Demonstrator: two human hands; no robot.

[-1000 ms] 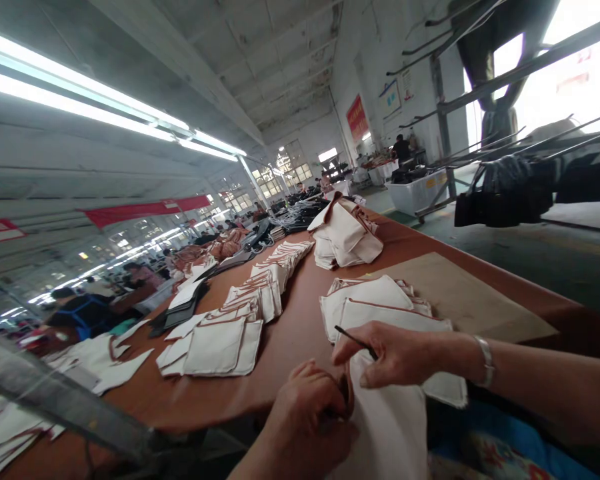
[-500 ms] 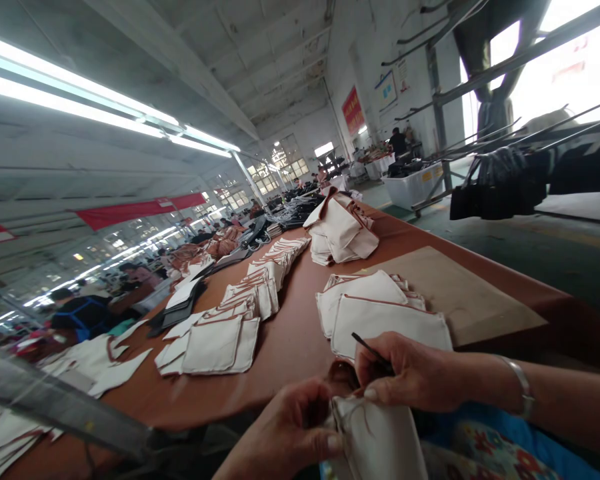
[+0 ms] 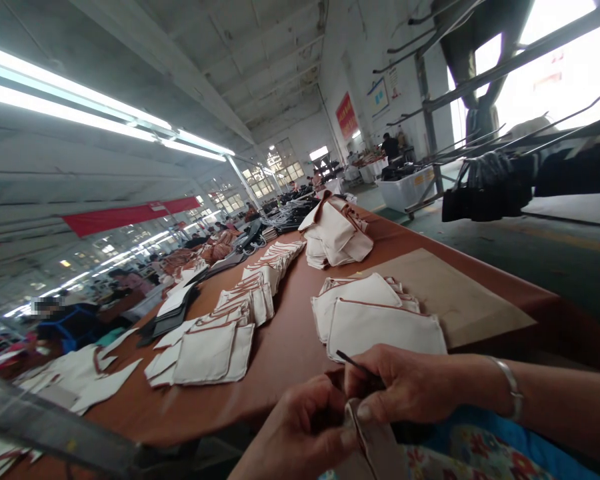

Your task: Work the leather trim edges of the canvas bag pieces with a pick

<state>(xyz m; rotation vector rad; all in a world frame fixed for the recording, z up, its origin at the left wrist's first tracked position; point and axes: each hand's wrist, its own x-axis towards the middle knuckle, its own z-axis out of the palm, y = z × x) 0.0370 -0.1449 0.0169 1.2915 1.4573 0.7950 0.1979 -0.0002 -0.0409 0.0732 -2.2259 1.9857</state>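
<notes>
At the lower middle, a cream leather pouch piece [image 3: 387, 453] is held over my lap. My left hand [image 3: 305, 427] is closed on its near left edge, thumb pressed along a seam. My right hand [image 3: 405, 383] pinches the top edge between thumb and fingers. A thin dark tool [image 3: 350, 362] also sticks out of the right fist, pointing up and left; its kind cannot be made out. The fingertips hide part of the seam. Just beyond my right hand lies a pile of cream pieces with brown edging [image 3: 385, 327].
Overlapping cream pieces [image 3: 205, 357] run in a row along the brown table [image 3: 280, 373]. Farther off is another cream pile [image 3: 335, 233]. A tan sheet [image 3: 460, 293] lies at right. A metal bar [image 3: 55, 427] crosses lower left; a co-worker [image 3: 70, 323] sits beyond.
The pouch piece has tilted, so its seam edge faces me more. Both hands have shifted slightly with it, keeping their hold. The whole view has swung a little to the right.
</notes>
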